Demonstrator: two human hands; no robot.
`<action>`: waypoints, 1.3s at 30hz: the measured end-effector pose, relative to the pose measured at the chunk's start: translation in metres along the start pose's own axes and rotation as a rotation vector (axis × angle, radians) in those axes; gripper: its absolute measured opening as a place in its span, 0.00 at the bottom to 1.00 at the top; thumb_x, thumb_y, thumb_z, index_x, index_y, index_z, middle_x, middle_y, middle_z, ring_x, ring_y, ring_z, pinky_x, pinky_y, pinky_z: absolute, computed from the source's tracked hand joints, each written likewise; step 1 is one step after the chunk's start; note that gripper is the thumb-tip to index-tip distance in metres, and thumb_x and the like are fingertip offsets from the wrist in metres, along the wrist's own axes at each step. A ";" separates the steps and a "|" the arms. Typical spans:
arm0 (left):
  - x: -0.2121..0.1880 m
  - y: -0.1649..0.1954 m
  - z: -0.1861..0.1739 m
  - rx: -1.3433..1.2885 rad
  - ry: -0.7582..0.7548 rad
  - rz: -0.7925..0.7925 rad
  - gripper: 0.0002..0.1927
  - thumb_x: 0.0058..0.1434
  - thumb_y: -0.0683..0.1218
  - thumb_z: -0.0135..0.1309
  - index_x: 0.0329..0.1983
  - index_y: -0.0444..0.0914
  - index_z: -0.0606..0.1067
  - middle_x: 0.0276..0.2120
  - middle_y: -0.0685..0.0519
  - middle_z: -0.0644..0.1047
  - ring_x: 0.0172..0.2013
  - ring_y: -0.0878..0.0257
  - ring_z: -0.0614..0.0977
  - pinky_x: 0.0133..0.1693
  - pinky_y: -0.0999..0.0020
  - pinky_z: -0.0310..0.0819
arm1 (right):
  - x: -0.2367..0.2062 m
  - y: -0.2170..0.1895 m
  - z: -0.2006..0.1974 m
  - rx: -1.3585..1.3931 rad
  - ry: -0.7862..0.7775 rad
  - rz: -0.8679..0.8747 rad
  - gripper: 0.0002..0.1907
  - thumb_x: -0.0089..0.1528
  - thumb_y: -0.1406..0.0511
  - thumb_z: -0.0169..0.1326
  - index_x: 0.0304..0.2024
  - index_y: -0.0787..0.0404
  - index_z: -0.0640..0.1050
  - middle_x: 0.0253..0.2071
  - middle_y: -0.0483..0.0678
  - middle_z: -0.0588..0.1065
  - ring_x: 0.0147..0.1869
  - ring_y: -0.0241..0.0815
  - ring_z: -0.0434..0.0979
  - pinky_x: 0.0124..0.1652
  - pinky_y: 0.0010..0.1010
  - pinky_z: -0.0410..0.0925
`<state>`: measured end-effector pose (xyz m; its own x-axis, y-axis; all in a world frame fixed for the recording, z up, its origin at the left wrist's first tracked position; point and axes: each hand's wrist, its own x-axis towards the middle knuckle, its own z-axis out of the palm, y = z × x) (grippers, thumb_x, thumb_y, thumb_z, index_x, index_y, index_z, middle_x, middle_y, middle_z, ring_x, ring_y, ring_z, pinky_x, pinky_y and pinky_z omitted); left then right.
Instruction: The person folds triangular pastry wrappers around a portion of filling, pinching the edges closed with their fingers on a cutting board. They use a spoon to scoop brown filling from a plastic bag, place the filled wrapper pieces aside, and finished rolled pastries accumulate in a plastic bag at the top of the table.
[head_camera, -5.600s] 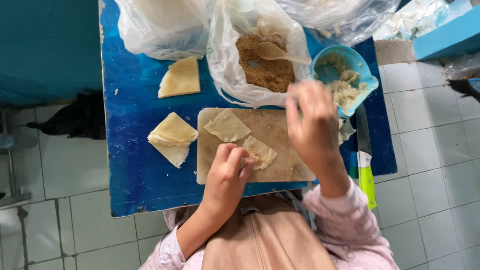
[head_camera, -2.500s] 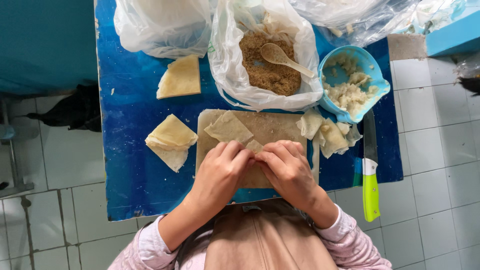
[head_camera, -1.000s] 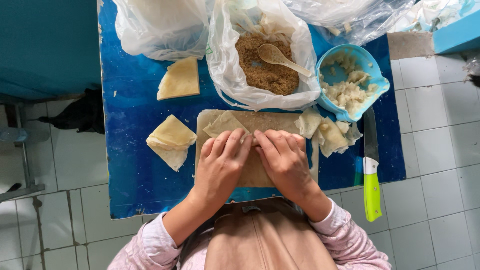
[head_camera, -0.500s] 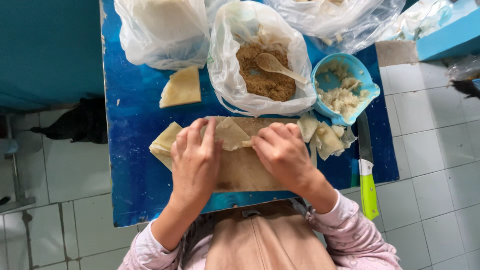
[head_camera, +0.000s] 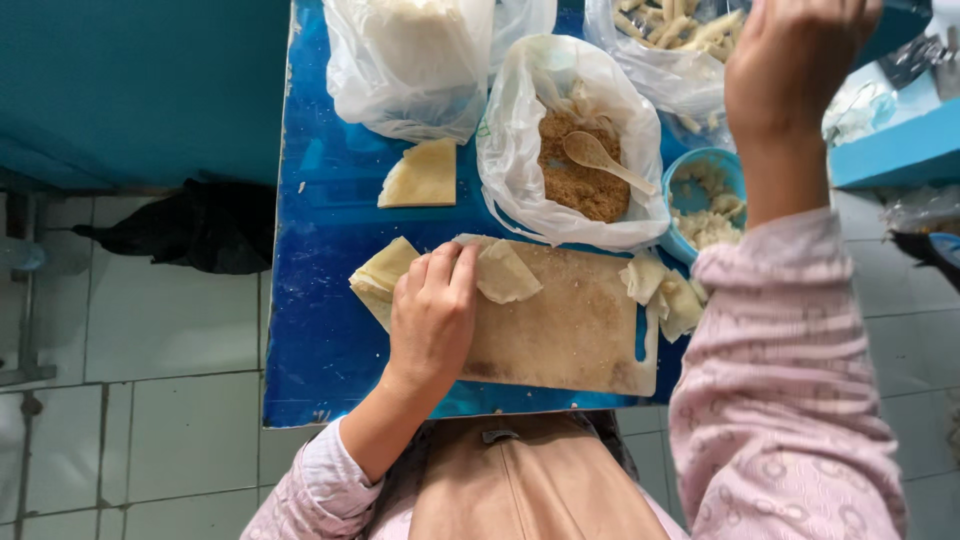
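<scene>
- A dark cloth (head_camera: 195, 222) lies on the pale tiled floor (head_camera: 150, 400), left of the blue table (head_camera: 320, 330).
- A stack of pale pastry wrappers (head_camera: 378, 278) sits on the table at the left end of the wooden board (head_camera: 570, 335), partly under the left hand.
- The left hand (head_camera: 432, 318) rests palm down across the board's left edge, fingers stretched forward and slack; the fingertips (head_camera: 462, 262) press on the edge of a single wrapper (head_camera: 505, 275), pinning it to the board rather than clasping it.
- That wrapper lies slightly crumpled on the board's upper left corner, just right of the fingers.
- A folded wrapper piece (head_camera: 422, 175) lies alone on the table above the hand, just below a white plastic bag (head_camera: 410, 60).
- Next comes an open clear bag (head_camera: 520, 170) holding brown crumbly filling (head_camera: 580, 180), with a wooden spoon (head_camera: 600, 158) resting in it; the bag touches the board's far edge.
- A small heap of filled, folded pieces (head_camera: 665, 295) sits on the board's right end.
- A blue bowl (head_camera: 685, 175) holding pale chunks stands just beyond that heap, partly hidden by the pink sleeve (head_camera: 790, 400).
- Another clear bag with pale sticks (head_camera: 670, 30) lies at the table's far edge.
- The right hand (head_camera: 795, 60) is raised high above the far right of the table, its back toward the camera; the fingers curl away out of view, so I cannot tell whether it grips anything.
</scene>
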<state>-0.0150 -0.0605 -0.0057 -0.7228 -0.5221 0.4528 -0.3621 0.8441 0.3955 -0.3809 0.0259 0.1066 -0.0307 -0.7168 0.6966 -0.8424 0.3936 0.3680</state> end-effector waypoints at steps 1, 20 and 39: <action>0.000 0.000 0.001 -0.012 0.007 -0.011 0.20 0.60 0.40 0.53 0.57 0.35 0.75 0.52 0.50 0.76 0.52 0.54 0.77 0.51 0.60 0.72 | 0.000 -0.007 -0.011 0.076 -0.031 0.008 0.04 0.68 0.76 0.53 0.38 0.66 0.76 0.37 0.57 0.74 0.44 0.53 0.75 0.50 0.42 0.65; -0.017 0.024 -0.016 -0.265 -0.143 -0.159 0.05 0.68 0.44 0.55 0.43 0.38 0.76 0.36 0.48 0.76 0.38 0.50 0.79 0.38 0.57 0.74 | -0.068 -0.179 -0.125 0.509 -0.497 -0.517 0.05 0.53 0.67 0.54 0.31 0.61 0.75 0.29 0.47 0.70 0.35 0.44 0.73 0.36 0.33 0.67; -0.017 0.040 -0.001 -0.370 -0.157 -0.052 0.08 0.62 0.40 0.56 0.38 0.35 0.68 0.37 0.44 0.74 0.39 0.45 0.78 0.40 0.55 0.73 | -0.090 -0.105 0.003 0.213 -0.439 0.257 0.03 0.63 0.67 0.56 0.36 0.60 0.76 0.38 0.51 0.74 0.46 0.54 0.73 0.46 0.46 0.63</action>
<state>-0.0164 -0.0185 0.0036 -0.8004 -0.5140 0.3086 -0.1848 0.7012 0.6886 -0.2908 0.0471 0.0038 -0.4329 -0.8036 0.4085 -0.8672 0.4950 0.0549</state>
